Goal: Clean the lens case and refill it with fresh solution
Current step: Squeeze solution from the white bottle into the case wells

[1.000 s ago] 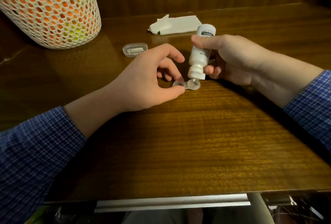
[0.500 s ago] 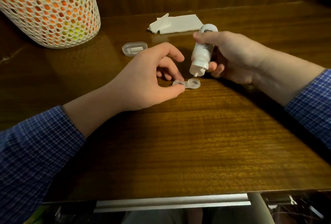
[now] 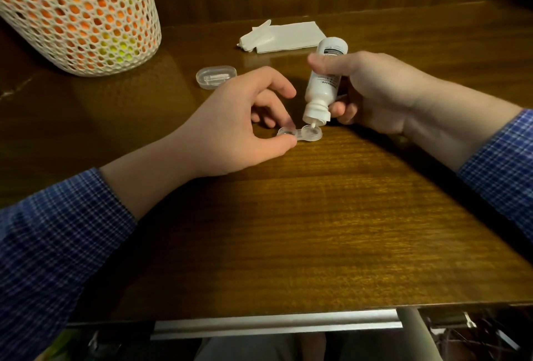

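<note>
Basket (image 3: 78,14), white mesh, far left at the back of the table (image 3: 317,231); not in play.

Clear lid (image 3: 216,76) lies flat behind the left hand, apart from it.

Left hand (image 3: 239,130): thumb and a fingertip pinch the left well of the case (image 3: 300,133), pinning it flat on the wood. Other fingers curled above, clear of the wells.

Case sits mid-table between the two hands, both wells uncapped and facing up. Whether either holds liquid yet: cannot tell.

Bottle (image 3: 323,84), white, tipped nozzle-down; tip is just over the right well, very close or touching.

Right hand (image 3: 375,92) wraps the bottle, thumb across the front.

Tissue (image 3: 282,36) behind the bottle, unused for now.

Step in hand, as I judge it: filling the right well. To do it well, keep the pinch on the left well firm so the light case does not skate, squeeze gently, hold the nozzle off the plastic, and stop short of the rim. Then shift the tip to the left well, moving the pinch aside first.
</note>
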A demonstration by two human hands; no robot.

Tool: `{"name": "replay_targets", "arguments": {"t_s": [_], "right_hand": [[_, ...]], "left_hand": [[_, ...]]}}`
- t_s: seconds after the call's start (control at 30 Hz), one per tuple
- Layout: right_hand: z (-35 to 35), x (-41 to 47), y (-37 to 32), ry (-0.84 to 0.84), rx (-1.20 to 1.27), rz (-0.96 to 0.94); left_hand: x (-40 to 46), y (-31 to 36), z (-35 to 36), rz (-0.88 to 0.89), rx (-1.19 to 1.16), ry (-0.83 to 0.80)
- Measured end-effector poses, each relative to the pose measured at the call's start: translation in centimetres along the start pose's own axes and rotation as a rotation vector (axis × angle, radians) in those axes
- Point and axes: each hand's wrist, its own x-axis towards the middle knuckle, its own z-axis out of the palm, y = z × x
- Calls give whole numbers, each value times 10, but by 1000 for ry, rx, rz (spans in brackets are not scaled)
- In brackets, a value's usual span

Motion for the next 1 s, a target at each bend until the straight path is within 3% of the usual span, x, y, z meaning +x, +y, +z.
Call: {"name": "replay_targets", "arguments": {"t_s": [1.0], "right_hand": [[2,-2,0,26,-11,-19]], "left_hand": [[1,-4,0,28,20,8]]}}
